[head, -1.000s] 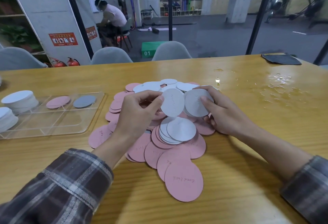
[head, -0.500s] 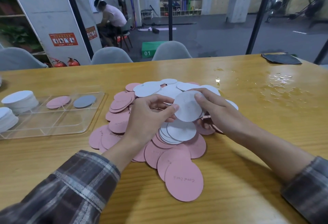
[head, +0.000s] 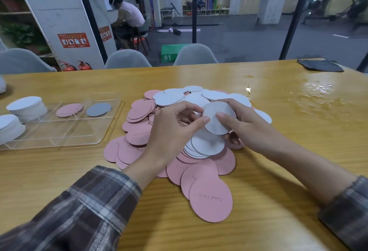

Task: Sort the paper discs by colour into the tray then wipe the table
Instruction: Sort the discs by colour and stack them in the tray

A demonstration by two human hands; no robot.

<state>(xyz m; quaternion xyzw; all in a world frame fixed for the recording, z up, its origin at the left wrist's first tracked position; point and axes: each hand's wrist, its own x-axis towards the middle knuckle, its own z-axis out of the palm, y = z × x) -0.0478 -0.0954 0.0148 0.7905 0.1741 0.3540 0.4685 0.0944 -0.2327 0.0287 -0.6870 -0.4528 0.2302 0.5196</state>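
Both your left hand (head: 173, 131) and right hand (head: 256, 133) pinch a white paper disc (head: 216, 128) by its edges over the pink-and-white heap (head: 139, 137) near the tray (head: 59, 131); judged light, thin, floppy, prone to stick in pairs, so grip at the rim.

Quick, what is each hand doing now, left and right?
Left hand: pinches the white disc at its edge.
Right hand: grips the same disc.

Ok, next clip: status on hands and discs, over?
Left hand, right hand both pinching white disc over pile. Tray: white stacks, pink disc, grey disc. Water far right; cloth beyond, untouched.
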